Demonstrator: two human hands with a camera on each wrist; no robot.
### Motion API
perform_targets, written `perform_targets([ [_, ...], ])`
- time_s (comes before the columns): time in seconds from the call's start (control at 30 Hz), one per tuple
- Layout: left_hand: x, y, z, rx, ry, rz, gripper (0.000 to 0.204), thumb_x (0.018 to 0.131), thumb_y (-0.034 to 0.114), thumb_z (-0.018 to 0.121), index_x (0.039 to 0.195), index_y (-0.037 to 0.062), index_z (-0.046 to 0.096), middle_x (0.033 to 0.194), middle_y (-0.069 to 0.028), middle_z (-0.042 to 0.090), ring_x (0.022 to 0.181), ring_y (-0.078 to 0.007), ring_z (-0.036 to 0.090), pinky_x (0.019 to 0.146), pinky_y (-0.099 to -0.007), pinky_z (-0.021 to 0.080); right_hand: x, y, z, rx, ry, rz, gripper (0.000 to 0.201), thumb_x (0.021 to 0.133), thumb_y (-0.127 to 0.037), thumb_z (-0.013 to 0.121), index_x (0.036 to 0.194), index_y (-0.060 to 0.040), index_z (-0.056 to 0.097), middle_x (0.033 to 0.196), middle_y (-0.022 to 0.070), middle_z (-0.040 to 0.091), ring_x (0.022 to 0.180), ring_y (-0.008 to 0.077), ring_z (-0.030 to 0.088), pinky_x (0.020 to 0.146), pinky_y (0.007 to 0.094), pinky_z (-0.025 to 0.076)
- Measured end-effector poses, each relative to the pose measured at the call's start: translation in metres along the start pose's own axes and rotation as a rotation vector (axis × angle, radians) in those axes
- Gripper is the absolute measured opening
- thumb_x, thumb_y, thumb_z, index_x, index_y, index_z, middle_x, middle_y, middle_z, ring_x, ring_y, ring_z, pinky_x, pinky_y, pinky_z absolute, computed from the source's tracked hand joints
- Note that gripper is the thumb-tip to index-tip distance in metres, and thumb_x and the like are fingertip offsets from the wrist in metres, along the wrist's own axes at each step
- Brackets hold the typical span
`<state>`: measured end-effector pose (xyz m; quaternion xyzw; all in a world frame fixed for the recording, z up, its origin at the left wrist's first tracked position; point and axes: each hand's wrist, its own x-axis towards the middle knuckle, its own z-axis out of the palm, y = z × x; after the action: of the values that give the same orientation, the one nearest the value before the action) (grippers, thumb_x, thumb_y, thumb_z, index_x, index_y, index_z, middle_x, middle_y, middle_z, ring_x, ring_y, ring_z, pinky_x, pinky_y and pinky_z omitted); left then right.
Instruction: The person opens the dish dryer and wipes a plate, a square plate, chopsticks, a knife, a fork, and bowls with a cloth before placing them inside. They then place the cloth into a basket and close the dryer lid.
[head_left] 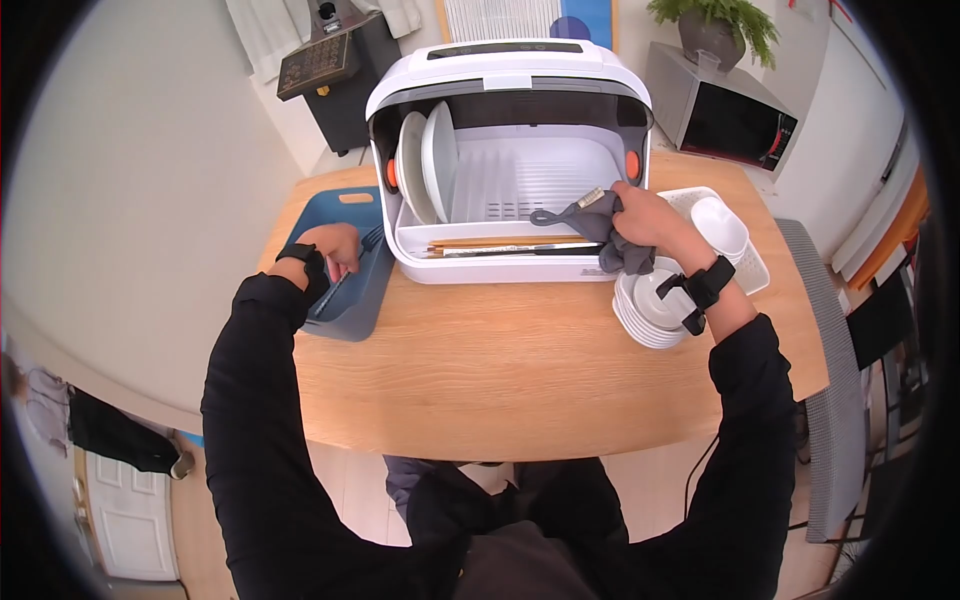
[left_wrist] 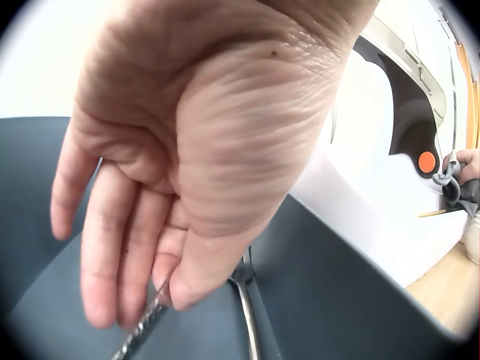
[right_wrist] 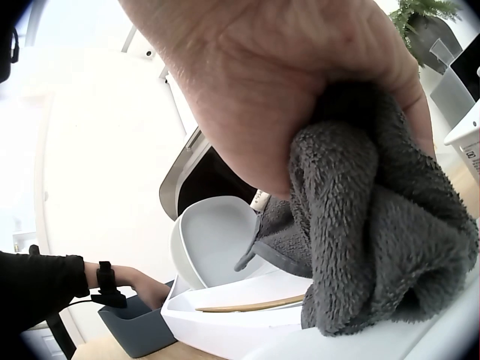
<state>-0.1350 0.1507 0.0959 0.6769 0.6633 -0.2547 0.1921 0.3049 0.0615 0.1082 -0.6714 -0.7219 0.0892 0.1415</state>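
My left hand [head_left: 335, 250] reaches into the blue-grey bin [head_left: 372, 300], pinching the end of a metal utensil [left_wrist: 142, 330] between thumb and index finger. Another metal utensil [left_wrist: 246, 307] lies in the bin beside it. My right hand [head_left: 648, 215] grips a bunched dark grey cloth [right_wrist: 360, 217] over the front right part of the white dish cabinet [head_left: 500, 268]. Two white plates [head_left: 438, 160] stand upright at the cabinet's left, and chopsticks and other long utensils [head_left: 500, 247] lie in its front tray.
Stacked white bowls and plates [head_left: 650, 318] stand below my right wrist. Behind them a white basket [head_left: 758, 270] holds a white bowl [head_left: 720, 228]. A microwave [head_left: 735, 120] with a potted plant [head_left: 712, 35] stands at the back right. The wooden table [head_left: 470, 380] has a rounded front edge.
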Motion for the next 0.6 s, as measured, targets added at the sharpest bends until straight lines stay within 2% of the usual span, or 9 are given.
perform_targets([
  [0.1,0.001,-0.019,-0.003,0.002,0.102,0.048,0.016,0.085,0.014,0.065,0.075,0.0027,0.067,0.072,-0.0059,0.071,0.061,-0.0195,0.069,0.061,-0.0353,0.051,0.001,0.003,0.003,0.005,0.020,-0.011,0.045,0.077,-0.005,0.049,0.121,0.0044,0.054,0.103,0.0300,0.064,0.101,0.0434,0.061,0.088,0.0466,0.048],
  [0.2,-0.012,-0.032,-0.006,0.051,0.280,0.120,0.016,0.083,0.016,0.067,0.082,0.0010,0.072,0.074,-0.0099,0.071,0.063,-0.0240,0.068,0.066,-0.0363,0.053,0.000,0.003,0.003,0.019,0.035,-0.002,0.043,0.077,-0.005,0.049,0.119,0.0035,0.055,0.103,0.0302,0.064,0.101,0.0437,0.061,0.088,0.0469,0.048],
  [0.23,-0.019,-0.034,-0.007,0.108,0.314,0.124,0.017,0.086,0.020,0.066,0.085,0.0031,0.070,0.070,-0.0095,0.068,0.064,-0.0248,0.066,0.066,-0.0375,0.050,-0.002,0.002,0.003,0.026,0.038,0.007,0.042,0.078,-0.006,0.049,0.119,0.0033,0.055,0.103,0.0302,0.064,0.101,0.0438,0.061,0.088,0.0471,0.048],
  [0.33,-0.049,-0.046,0.003,-0.076,0.568,0.190,0.020,0.087,0.024,0.064,0.088,0.0045,0.065,0.074,-0.0094,0.067,0.071,-0.0263,0.065,0.068,-0.0395,0.050,-0.003,0.003,0.003,0.019,0.047,0.003,0.041,0.078,-0.007,0.050,0.118,0.0029,0.055,0.103,0.0300,0.064,0.101,0.0441,0.061,0.087,0.0474,0.048],
  [0.53,-0.104,-0.042,0.027,-0.108,1.127,0.294,0.013,0.090,0.021,0.062,0.091,0.0085,0.062,0.089,-0.0063,0.067,0.076,-0.0294,0.064,0.068,-0.0391,0.050,-0.001,0.010,0.009,0.053,0.089,-0.022,0.044,0.078,-0.011,0.054,0.120,0.0018,0.054,0.105,0.0301,0.063,0.101,0.0440,0.061,0.089,0.0463,0.048],
  [0.6,-0.120,-0.032,0.035,-0.105,1.252,0.396,0.011,0.090,0.020,0.062,0.092,0.0094,0.063,0.089,-0.0057,0.066,0.075,-0.0275,0.065,0.065,-0.0377,0.051,-0.003,0.009,0.009,0.051,0.120,-0.024,0.045,0.078,-0.012,0.055,0.120,0.0017,0.054,0.105,0.0301,0.063,0.101,0.0438,0.061,0.088,0.0461,0.049],
])
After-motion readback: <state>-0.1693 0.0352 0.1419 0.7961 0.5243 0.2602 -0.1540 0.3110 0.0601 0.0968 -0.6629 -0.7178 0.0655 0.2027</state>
